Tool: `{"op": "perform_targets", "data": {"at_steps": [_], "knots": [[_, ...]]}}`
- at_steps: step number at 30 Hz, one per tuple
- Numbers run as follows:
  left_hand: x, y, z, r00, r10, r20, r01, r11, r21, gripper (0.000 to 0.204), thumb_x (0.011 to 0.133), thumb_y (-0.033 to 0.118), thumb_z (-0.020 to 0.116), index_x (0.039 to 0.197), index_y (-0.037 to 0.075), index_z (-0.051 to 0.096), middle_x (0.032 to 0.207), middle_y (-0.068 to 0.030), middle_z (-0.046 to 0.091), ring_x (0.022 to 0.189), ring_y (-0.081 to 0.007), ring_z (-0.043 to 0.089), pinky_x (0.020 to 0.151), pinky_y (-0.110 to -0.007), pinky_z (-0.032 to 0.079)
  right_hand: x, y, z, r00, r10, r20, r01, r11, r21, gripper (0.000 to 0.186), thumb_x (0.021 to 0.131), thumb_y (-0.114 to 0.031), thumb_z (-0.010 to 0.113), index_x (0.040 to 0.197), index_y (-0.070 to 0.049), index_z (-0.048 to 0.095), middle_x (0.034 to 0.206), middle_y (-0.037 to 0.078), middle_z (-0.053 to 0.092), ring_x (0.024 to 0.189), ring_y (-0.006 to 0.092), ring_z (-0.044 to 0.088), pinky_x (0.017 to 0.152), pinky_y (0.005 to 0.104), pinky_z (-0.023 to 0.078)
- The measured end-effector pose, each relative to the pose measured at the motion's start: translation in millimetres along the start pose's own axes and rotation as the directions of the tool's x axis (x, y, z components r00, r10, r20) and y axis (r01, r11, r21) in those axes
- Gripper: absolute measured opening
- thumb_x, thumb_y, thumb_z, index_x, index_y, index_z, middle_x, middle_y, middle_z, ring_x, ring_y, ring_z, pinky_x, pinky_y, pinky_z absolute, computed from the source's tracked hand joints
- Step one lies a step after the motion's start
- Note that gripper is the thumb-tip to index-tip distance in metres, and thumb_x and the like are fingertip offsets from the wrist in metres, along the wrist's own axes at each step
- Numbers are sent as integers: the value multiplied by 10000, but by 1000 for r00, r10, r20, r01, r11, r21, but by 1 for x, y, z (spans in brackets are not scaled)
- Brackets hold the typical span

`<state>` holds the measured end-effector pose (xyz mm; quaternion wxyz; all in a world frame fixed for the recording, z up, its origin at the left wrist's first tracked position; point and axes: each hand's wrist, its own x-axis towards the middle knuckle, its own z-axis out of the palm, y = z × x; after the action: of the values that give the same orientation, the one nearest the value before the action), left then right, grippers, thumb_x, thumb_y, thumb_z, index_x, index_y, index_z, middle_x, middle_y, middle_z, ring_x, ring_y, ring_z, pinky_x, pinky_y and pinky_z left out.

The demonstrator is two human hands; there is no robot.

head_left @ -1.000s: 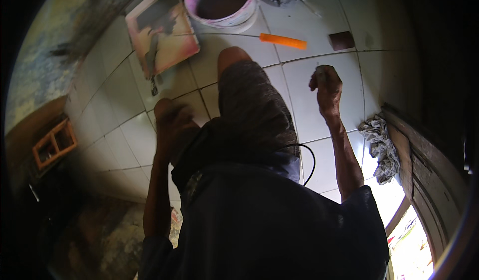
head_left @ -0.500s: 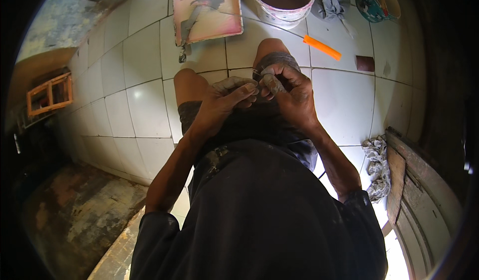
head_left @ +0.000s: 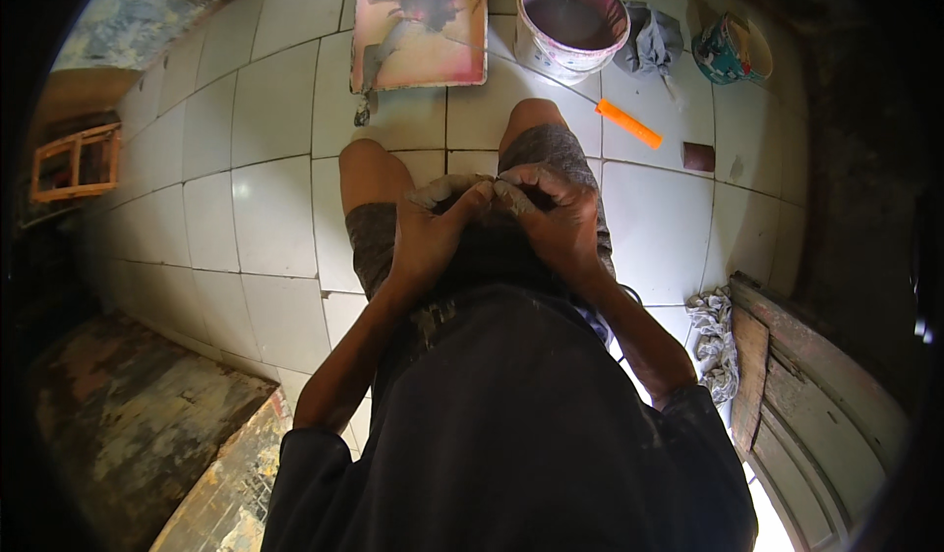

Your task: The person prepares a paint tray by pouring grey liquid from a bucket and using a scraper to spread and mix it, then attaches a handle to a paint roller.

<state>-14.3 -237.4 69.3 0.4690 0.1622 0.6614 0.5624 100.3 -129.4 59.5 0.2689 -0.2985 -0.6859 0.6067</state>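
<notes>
Both my hands meet above my lap, between my knees, with grey smears on the fingers. My left hand (head_left: 433,226) is closed in a pinch, thumb against fingertips. Touching it, or nearly so, my right hand (head_left: 559,210) pinches in the same way. Whatever lies between the fingertips is too small and dark to make out. Beyond my knees lies a pink-stained paint tray (head_left: 479,21) with grey paint in it. To its right stands a white bucket (head_left: 560,63) holding grey paint. An orange handle (head_left: 629,124) on a thin metal rod rests on the tiles.
A crumpled grey cloth (head_left: 651,41) and a green pot (head_left: 723,53) stand right of the bucket. A small brown square (head_left: 699,157) lies on the tiled floor (head_left: 280,218). At right are a crumpled grey bundle (head_left: 715,341) and wooden panels (head_left: 801,424); at left, an orange wooden frame (head_left: 77,164).
My hands have come closer together, their fingertips now meeting. The right hand has turned and lowered slightly toward me. The whole view has shifted a little.
</notes>
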Motion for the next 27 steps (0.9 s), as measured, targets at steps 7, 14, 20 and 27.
{"op": "perform_targets", "data": {"at_steps": [7, 14, 20, 27], "knots": [[-8, 10, 4, 998, 7, -68, -12, 998, -66, 227, 846, 140, 622, 989, -35, 646, 853, -41, 657, 766, -68, 579, 707, -208, 467, -3, 6, 11, 981, -191, -40, 183, 973, -143, 123, 700, -12, 694, 816, -16, 653, 753, 98, 650, 671, 210, 640, 609, 295, 501], [-9, 8, 6, 999, 19, -34, -24, 989, -147, 241, 872, 154, 597, 1027, -28, 626, 867, -42, 643, 774, -71, 579, 712, -209, 466, -2, 7, 14, 961, -272, -59, 260, 953, -155, 138, 664, 18, 692, 791, -19, 653, 741, 92, 640, 655, 205, 634, 586, 287, 500], [-11, 8, 9, 996, -1, -94, -11, 992, -126, 231, 862, 145, 607, 1005, -35, 630, 859, -46, 647, 774, -82, 590, 720, -216, 474, -2, 1, 13, 984, -173, -49, 171, 984, -48, 105, 700, 24, 679, 792, -16, 649, 758, 82, 649, 689, 160, 632, 628, 264, 501], [-14, 30, 0, 988, 44, -148, -46, 999, -8, 212, 829, 119, 622, 981, -28, 641, 843, -60, 647, 763, -89, 593, 690, -215, 477, -4, 4, -6, 987, 158, 30, -160, 975, 153, 123, 757, 32, 658, 856, -27, 613, 805, 26, 626, 754, 80, 582, 673, 228, 478]]}}
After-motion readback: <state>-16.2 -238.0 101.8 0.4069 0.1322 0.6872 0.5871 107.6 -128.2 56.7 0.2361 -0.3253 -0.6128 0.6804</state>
